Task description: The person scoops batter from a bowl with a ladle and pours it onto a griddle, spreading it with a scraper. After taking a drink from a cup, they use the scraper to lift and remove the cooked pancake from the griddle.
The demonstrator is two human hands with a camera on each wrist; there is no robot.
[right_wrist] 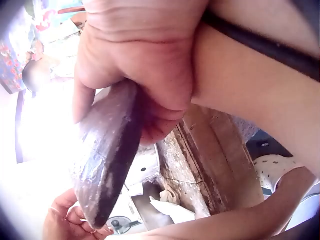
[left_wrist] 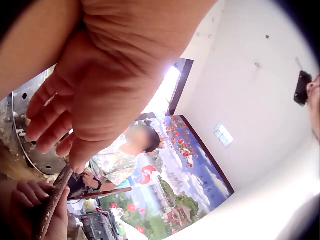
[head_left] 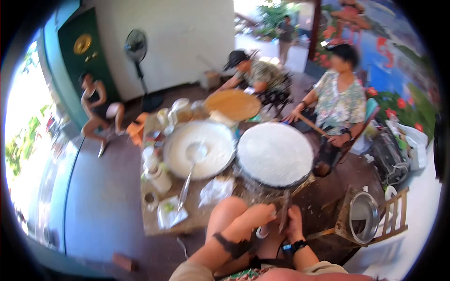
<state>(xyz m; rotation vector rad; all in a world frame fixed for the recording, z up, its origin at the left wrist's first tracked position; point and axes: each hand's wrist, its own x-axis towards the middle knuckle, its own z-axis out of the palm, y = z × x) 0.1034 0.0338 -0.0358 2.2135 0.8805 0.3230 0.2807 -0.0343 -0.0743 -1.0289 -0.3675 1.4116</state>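
Note:
In the head view my right hand grips a dark, flat wooden scraper above my lap. The right wrist view shows the scraper broad and smeared, its far end tapering, with fingers and thumb round its upper part. My left hand is beside it, fingers loosely bent. Its thumb tip overlaps the scraper's edge in the left wrist view, where the palm fills the upper part. Just ahead of both hands, a round griddle is covered with a white layer.
Left of the griddle stands a wide pan of white batter with a ladle in it. A crumpled plastic bag and bottles share the wooden table. A seated person holds a stick at right. A metal bowl rests on a chair.

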